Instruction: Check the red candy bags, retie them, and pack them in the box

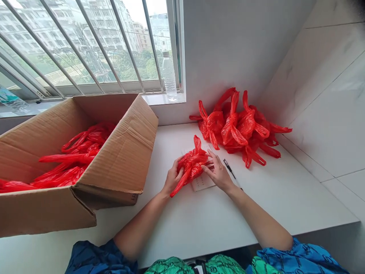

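Note:
A knotted red plastic bag (192, 164) is held between my two hands over the white table. My left hand (172, 176) grips its left side, fingers curled round the plastic. My right hand (219, 171) touches the bag's right side with its fingers bent and somewhat apart. Under the bag lies a paper sheet or notebook (203, 183) with small writing, mostly covered. A black pen (229, 168) rests just right of my right hand. What is inside the bag is hidden.
An open cardboard box (122, 148) holding red plastic bags (82, 152) stands at the left. More knotted red bags (239, 125) are heaped against the back wall. One clear bottle (169, 78) stands on the window sill; another bottle (11, 99) lies at the far left.

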Demonstrator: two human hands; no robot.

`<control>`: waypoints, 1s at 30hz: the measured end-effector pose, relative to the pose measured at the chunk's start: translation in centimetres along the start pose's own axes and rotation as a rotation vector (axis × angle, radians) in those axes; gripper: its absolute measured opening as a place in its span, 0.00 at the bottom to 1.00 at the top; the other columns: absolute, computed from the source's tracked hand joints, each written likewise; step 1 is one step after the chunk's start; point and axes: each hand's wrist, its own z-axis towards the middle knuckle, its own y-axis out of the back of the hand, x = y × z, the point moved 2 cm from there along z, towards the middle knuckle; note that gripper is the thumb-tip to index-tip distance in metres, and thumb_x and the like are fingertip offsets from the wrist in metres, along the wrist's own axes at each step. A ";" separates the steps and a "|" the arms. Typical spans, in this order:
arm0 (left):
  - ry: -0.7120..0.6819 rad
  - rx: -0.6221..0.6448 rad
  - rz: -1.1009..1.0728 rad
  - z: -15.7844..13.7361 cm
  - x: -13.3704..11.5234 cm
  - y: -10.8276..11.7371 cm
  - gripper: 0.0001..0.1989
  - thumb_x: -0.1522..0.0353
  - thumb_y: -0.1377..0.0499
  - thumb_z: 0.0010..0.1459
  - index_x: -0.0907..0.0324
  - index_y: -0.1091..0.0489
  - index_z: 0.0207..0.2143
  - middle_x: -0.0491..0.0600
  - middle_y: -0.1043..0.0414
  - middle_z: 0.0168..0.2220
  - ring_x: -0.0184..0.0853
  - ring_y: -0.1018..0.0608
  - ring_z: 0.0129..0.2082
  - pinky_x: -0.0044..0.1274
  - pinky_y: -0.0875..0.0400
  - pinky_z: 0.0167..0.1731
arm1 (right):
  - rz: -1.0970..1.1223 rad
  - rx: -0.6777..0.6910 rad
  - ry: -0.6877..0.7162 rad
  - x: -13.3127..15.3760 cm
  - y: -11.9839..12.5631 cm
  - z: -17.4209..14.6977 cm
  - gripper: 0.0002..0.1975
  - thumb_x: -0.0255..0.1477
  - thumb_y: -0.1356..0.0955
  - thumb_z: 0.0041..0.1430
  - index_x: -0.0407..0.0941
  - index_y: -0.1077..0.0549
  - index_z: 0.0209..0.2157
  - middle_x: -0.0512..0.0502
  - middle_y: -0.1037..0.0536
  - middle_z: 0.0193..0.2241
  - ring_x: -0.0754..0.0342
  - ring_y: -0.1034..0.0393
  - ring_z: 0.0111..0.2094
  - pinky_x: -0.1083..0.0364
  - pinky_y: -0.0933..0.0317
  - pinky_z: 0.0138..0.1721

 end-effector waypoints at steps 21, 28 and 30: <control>0.006 -0.006 0.149 0.6 0.1 0.7 0.28 0.80 0.54 0.53 0.53 0.28 0.51 0.47 0.31 0.55 0.36 0.29 0.56 0.31 0.33 0.58 | -0.520 0.227 0.161 -1.3 0.1 0.1 0.27 0.43 0.31 0.59 0.46 0.33 0.57 0.39 0.31 0.59 0.42 0.37 0.59 0.36 0.51 0.62; 0.032 0.028 0.143 0.7 -0.3 0.7 0.16 0.65 0.51 0.67 0.54 0.28 0.51 0.49 0.26 0.52 0.38 0.24 0.51 0.31 0.31 0.54 | -0.460 0.023 0.139 0.3 0.2 0.0 0.26 0.48 0.40 0.67 0.46 0.30 0.56 0.39 0.29 0.57 0.45 0.38 0.60 0.42 0.51 0.64; -0.005 0.042 0.210 0.6 -0.6 0.6 0.17 0.61 0.47 0.66 0.54 0.31 0.55 0.50 0.26 0.52 0.39 0.24 0.50 0.32 0.30 0.53 | -0.491 0.044 0.132 0.2 -0.6 -0.3 0.33 0.49 0.41 0.67 0.43 0.40 0.64 0.37 0.38 0.65 0.44 0.47 0.66 0.42 0.53 0.65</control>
